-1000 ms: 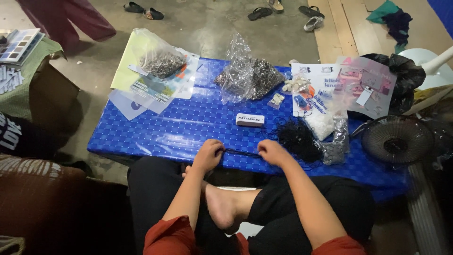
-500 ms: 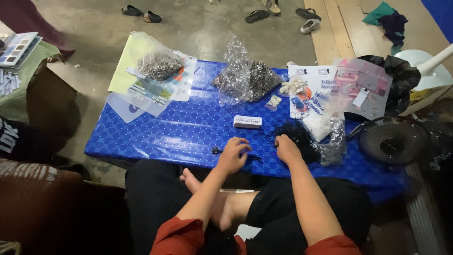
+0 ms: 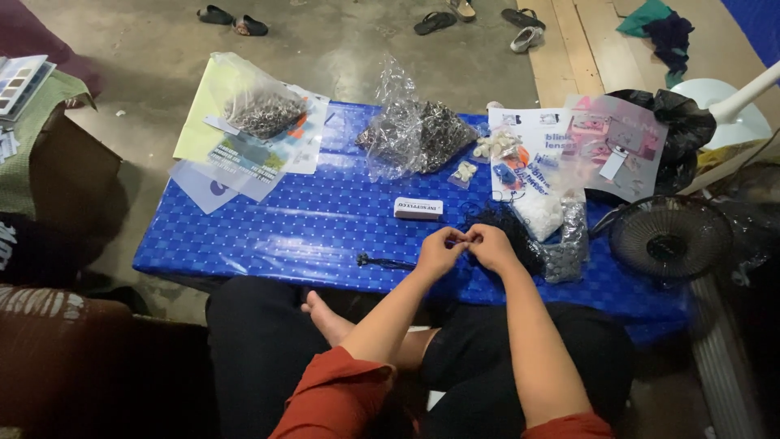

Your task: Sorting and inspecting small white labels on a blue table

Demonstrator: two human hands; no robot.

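Observation:
My left hand (image 3: 439,252) and my right hand (image 3: 492,244) meet fingertip to fingertip over the front of the blue table (image 3: 268,236). Both pinch a small dark thing between them, seemingly a thin black cord; it is too small to make out. They hover just left of a heap of black cords (image 3: 510,229). One black cord (image 3: 383,262) lies loose on the table to the left of my left hand. A small white box (image 3: 418,208) sits behind my hands.
Clear bags of dark metal bits (image 3: 416,134) (image 3: 262,114) lie at the back, with small bags of white beads (image 3: 496,146) and printed sheets (image 3: 605,146). A silvery bag (image 3: 566,250) and a black fan (image 3: 670,237) stand right. A cardboard box (image 3: 57,162) is left.
My hands let go of the black cord stretched at the table's front edge, leaving it on the table. Both moved right and now pinch together beside the black heap.

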